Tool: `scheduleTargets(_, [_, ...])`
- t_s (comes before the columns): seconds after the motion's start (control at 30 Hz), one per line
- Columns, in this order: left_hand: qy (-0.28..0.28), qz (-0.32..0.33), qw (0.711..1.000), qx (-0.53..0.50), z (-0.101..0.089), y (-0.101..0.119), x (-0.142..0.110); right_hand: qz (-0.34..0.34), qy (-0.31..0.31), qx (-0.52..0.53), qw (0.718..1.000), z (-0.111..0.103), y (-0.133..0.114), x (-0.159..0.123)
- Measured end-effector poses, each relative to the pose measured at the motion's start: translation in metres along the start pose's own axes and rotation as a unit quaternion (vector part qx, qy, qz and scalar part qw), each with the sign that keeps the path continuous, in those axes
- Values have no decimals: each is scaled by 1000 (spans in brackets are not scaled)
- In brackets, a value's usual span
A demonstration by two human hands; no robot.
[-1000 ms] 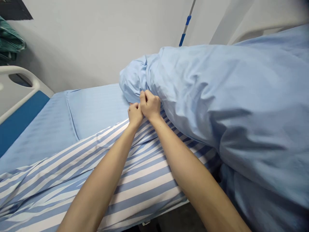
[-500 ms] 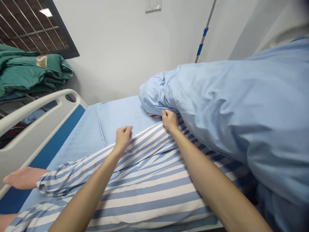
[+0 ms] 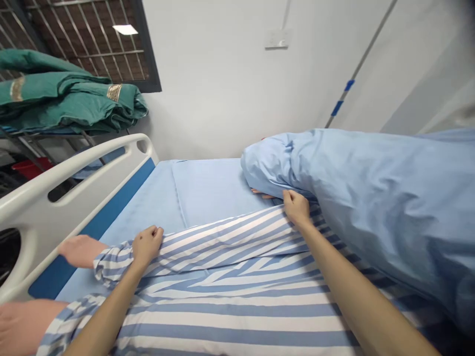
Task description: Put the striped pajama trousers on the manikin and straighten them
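Left hand [image 3: 147, 245] down on the blue-and-white striped cotton gown [image 3: 237, 301] lying across the bed, fingers curled closed over a fold right beside its cuffed sleeve! Right hand [image 3: 297, 207] up at the gown's top edge, fingers clamped on that hem, just below a bulky pale-blue rolled duvet [image 3: 371, 207]. Over on the left, another person's bare hand [image 3: 79, 250] pokes out of the striped sleeve, resting above the pale-blue woven bedsheet [image 3: 211, 188], and another person's fingertips [image 3: 261, 194] peek from under the duvet's end. White plastic bed rail [image 3: 74, 198] runs along the left side, with a folded green cloth stack [image 3: 63, 94] beyond it, below a barred window [image 3: 89, 39].
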State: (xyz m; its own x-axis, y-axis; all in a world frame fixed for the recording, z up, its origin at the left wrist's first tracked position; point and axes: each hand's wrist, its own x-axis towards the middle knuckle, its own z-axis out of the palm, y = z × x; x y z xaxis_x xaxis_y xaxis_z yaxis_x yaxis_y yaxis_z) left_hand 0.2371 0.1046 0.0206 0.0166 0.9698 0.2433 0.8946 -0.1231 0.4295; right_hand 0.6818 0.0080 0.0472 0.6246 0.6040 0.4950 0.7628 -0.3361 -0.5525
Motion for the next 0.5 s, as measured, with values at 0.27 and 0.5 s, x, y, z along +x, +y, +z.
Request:
scheduleTargets(0.27, [31,26,997,69,6,-4,-4,30,-110,-157,981,8,-22,9])
scheduleTargets(0.5, [-1,7,999,40,5,-4,-4,-120,-148,119,974,73,-211,-74])
